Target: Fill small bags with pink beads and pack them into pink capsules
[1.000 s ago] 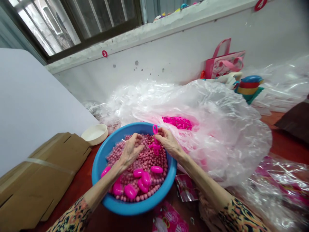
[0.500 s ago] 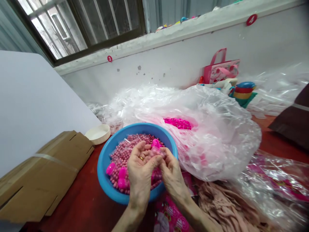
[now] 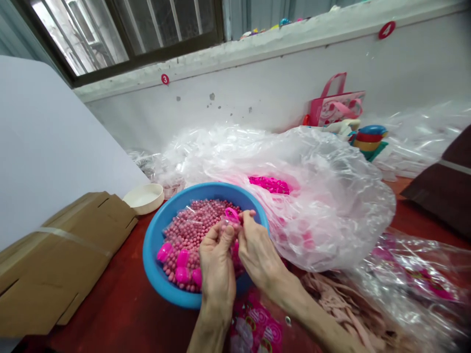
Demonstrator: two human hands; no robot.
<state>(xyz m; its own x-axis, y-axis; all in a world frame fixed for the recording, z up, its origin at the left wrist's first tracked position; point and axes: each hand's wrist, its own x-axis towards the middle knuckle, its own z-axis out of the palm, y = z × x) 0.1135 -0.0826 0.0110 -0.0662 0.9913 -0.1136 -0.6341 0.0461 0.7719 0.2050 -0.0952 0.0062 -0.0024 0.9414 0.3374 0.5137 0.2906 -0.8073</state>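
My left hand (image 3: 217, 279) and right hand (image 3: 257, 250) are together, fingertips closed on a pink plastic ring (image 3: 231, 214) at twelve o'clock; a light, steady pinch suits something this small. Below it, a blue plastic basin (image 3: 150, 257) holds pink beads (image 3: 195, 225) and pink capsules (image 3: 176, 274). Farther out at one o'clock, pink pieces (image 3: 270, 185) lie within a large clear bag (image 3: 331, 215).

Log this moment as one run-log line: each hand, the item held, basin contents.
Left hand: pinching small clear bag | Right hand: pinching same bag, pink plastic loop on top | blue plastic basin: pink beads, magenta capsules
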